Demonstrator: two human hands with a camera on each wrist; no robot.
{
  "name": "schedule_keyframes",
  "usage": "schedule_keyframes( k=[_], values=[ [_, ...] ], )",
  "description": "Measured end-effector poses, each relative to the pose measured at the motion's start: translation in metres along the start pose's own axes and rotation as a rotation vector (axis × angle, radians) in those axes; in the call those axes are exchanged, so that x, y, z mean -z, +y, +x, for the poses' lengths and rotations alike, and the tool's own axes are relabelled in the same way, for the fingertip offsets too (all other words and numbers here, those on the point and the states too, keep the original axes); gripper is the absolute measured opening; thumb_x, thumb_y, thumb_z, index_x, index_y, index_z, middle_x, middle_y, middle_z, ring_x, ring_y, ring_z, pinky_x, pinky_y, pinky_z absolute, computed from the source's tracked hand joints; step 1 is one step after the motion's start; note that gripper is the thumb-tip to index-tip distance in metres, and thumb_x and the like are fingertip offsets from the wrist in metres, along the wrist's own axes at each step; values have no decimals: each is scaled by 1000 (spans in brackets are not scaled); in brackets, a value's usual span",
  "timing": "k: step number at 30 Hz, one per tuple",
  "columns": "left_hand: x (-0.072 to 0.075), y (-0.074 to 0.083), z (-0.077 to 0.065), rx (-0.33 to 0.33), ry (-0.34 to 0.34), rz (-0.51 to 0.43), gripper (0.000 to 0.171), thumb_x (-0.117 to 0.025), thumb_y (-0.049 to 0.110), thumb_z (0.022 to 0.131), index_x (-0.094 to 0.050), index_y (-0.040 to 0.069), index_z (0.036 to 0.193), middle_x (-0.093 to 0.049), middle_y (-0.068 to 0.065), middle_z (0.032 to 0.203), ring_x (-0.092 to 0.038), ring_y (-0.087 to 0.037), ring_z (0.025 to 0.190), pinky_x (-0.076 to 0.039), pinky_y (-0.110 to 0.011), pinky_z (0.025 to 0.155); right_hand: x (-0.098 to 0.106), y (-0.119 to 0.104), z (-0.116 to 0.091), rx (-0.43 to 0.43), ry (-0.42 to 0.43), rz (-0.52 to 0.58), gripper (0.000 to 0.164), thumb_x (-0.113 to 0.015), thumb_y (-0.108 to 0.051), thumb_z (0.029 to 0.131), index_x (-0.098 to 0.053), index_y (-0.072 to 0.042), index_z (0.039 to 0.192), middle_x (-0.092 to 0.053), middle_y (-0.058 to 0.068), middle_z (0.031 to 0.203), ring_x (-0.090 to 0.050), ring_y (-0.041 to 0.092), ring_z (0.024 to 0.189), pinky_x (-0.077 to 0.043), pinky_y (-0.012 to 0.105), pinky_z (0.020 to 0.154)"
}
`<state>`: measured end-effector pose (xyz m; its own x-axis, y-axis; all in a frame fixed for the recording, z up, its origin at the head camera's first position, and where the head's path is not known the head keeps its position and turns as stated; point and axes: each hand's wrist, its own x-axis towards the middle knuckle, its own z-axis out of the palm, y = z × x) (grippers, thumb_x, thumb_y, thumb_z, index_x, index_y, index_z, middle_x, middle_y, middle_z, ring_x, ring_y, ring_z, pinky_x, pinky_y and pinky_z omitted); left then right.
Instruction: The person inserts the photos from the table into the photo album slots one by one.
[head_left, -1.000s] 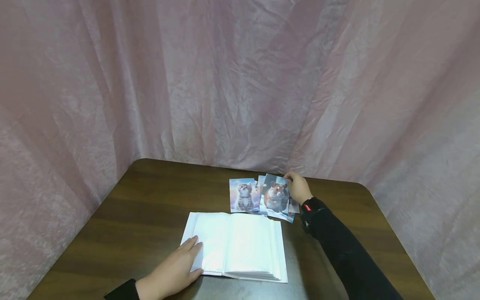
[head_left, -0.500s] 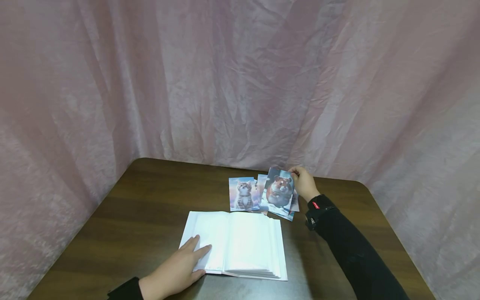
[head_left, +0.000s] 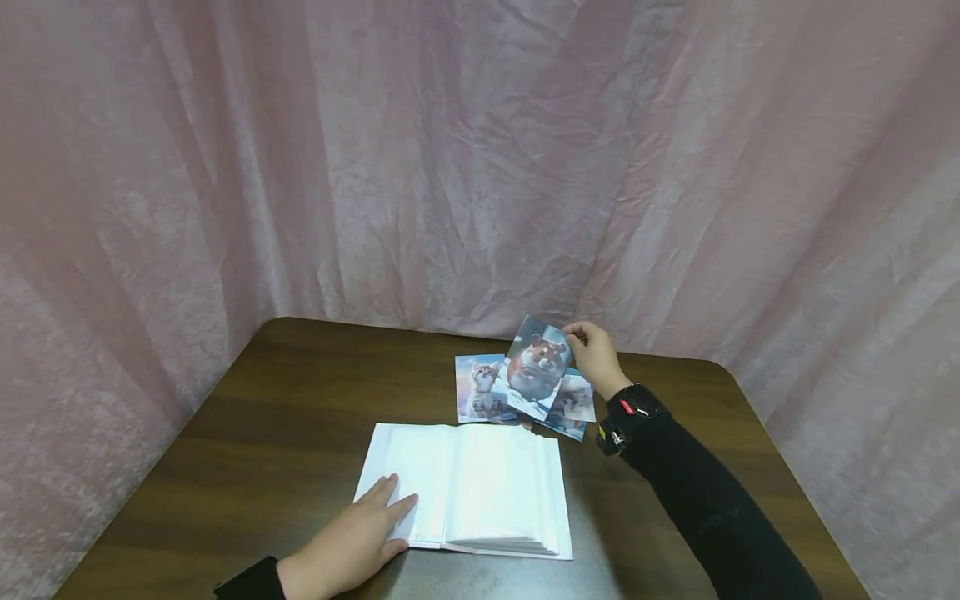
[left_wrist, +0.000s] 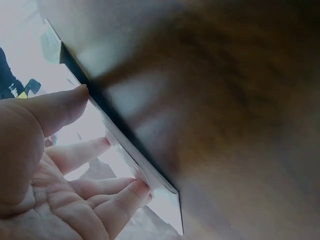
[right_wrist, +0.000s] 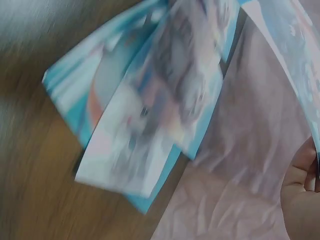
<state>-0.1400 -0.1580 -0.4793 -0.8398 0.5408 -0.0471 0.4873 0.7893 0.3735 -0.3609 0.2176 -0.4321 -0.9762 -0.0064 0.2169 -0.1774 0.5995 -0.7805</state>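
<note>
My right hand pinches the right edge of a hamster photo, lifted and tilted above other photos at the back of the table. Below it a kitten photo lies partly covered, with more overlapping photos at its right. In the right wrist view the held photo shows at upper right, over blurred loose photos. A white photo album lies open at blank-looking pages. My left hand rests on its left page, fingers spread; the left wrist view shows straight fingers along the album's edge.
The dark wooden table has rounded back corners. A pink velvet curtain hangs behind it and round both sides, close to the back edge.
My right hand has lifted the hamster photo off the pile and swung it left, so it now overlaps the kitten photo in view. The left hand's fingers spread slightly on the album page.
</note>
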Motion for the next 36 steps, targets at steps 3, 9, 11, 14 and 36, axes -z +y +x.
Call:
schedule_keyframes(
  k=[3, 9, 11, 14, 36],
  values=[
    [-1, -2, 0, -5, 2, 26, 51, -74, 26, 91, -62, 0, 134, -47, -36, 142, -46, -48, 132, -46, -58, 99, -11, -9, -1, -14, -17, 23, 20, -52, -8, 104, -63, 1, 118, -61, 17, 106, -56, 22, 81, -47, 29, 67],
    [-4, -5, 0, -25, 18, 62, 51, -75, 24, 90, -62, -2, 132, -50, -35, 139, -49, -49, 129, -47, -58, 98, -34, -27, -3, -2, -46, 76, 19, -53, -7, 104, -64, 1, 117, -62, 16, 106, -59, 23, 85, -49, 28, 69],
    [-5, -5, -1, -34, 29, 67, 51, -75, 23, 90, -62, -3, 131, -51, -36, 138, -50, -50, 128, -48, -58, 97, -40, -32, -4, -11, -60, 102, 19, -53, -7, 104, -64, 1, 117, -61, 14, 105, -59, 23, 84, -51, 30, 69],
    [-6, -5, -1, -37, 37, 74, 50, -75, 22, 90, -62, -4, 130, -51, -35, 138, -50, -50, 127, -48, -57, 97, -49, -38, -4, -18, -74, 132, 18, -53, -6, 104, -64, 1, 116, -61, 14, 105, -61, 23, 83, -55, 33, 72],
    [-8, -2, 0, -86, 56, 194, 50, -74, 25, 90, -64, -5, 128, -55, -30, 137, -55, -44, 125, -52, -49, 94, -96, -62, -4, -116, -69, 179, 18, -53, -6, 102, -66, -1, 113, -63, 14, 100, -68, 39, 90, -55, 32, 66]
  ],
)
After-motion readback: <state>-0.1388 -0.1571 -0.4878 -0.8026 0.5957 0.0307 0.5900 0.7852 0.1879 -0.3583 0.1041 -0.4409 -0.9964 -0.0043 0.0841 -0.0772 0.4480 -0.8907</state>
